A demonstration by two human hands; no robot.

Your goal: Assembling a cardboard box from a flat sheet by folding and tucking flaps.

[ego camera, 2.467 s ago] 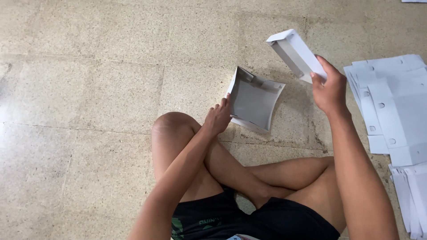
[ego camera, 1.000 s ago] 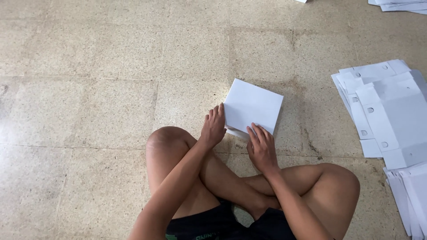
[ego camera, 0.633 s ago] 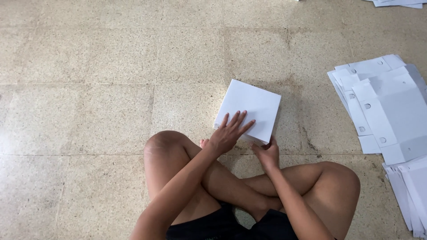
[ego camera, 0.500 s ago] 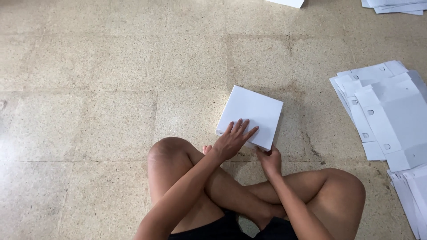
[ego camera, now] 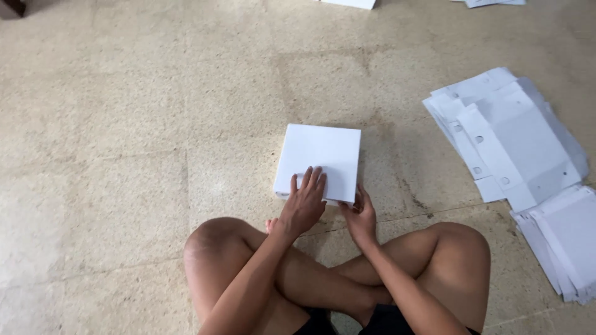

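Lower centre of the frame: crossed bare legs (ego camera: 347, 279) of a person seated on the stone floor (ego camera: 124, 124). Just above them, the left hand (ego camera: 303, 205) lies flat, fingers spread, on the near part of the lid of a closed white box (ego camera: 320, 158); the right hand (ego camera: 360, 217) touches the box's near edge with bent fingers, gripping nothing. The box rests on the floor at centre frame. At right, flat white cardboard blanks (ego camera: 515, 136) lie stacked; more white sheets (ego camera: 354, 3) sit at the top edge.
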